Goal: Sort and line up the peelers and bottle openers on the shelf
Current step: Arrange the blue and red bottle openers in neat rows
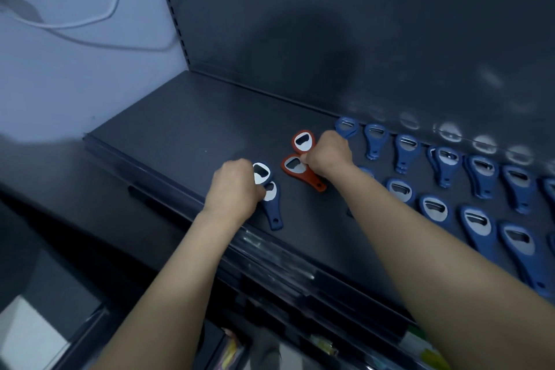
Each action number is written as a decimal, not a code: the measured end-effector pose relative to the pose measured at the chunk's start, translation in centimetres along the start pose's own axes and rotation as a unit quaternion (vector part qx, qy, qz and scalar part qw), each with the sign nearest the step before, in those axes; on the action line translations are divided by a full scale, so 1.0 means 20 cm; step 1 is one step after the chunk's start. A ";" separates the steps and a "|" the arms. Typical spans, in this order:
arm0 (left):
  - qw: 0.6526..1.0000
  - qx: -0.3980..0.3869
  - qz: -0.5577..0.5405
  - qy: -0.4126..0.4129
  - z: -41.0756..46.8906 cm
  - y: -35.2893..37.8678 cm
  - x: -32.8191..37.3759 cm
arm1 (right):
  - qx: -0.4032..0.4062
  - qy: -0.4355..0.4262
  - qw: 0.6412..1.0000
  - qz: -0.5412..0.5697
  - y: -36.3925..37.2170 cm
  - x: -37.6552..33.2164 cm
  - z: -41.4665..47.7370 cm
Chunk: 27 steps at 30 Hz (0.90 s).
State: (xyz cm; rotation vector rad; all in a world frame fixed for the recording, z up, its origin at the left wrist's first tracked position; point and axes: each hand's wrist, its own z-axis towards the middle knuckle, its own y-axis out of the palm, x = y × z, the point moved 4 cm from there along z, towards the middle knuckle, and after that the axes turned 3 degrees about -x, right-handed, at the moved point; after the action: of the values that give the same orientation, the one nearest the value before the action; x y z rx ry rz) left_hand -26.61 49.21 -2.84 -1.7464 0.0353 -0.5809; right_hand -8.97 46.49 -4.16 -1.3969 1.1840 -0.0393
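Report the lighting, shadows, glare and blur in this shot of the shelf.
Head view: dim, bluish light; a broad soft shadow darkens the back panel; its gloss mirrors the lined-up blue bottle openers as pale smudges; centre is fairly sharp, where the left hand grips a blue bottle opener and the right hand an orange bottle opener; left and bottom edges smear.

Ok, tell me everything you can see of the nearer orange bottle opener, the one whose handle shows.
The nearer orange bottle opener looks plastic, with a shiny metal plate round the dark opening in its rounded head. It lies flat on the dark shelf, head back-left, narrow handle toward the front right. Curled fingers of the right hand touch the head's far edge; whether they grip it cannot be told. A second orange bottle opener lies just behind.
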 end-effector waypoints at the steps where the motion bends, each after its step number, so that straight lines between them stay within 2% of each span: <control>1: 1.000 0.015 -0.004 -0.005 -0.01 0.00 0.00 | -0.002 0.003 1.000 0.010 0.00 0.01 0.01; 6: 0.997 0.044 -0.061 -0.022 -0.03 0.00 -0.02 | -0.009 -0.006 0.999 0.041 0.00 0.02 0.01; 12: 0.988 0.064 -0.129 -0.049 -0.05 0.01 -0.03 | -0.083 -0.034 0.995 -0.036 -0.01 -0.01 -0.05; 15: 0.985 0.078 -0.143 -0.059 -0.08 0.02 -0.01 | -0.084 -0.036 0.993 -0.075 0.00 0.01 -0.09; 21: 0.989 0.074 -0.111 -0.066 -0.15 0.07 0.03 | -0.043 -0.070 0.992 -0.100 0.02 0.00 -0.17; 27: 0.997 0.026 -0.040 -0.054 -0.18 0.09 0.08 | -0.015 -0.074 0.984 -0.159 0.03 -0.04 -0.20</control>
State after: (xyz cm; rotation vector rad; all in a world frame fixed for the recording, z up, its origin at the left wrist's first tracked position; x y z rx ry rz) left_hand -26.21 44.91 -3.37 -1.7319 -0.1255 -0.5391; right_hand -12.39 44.30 -3.10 -1.5771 0.8340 -0.1411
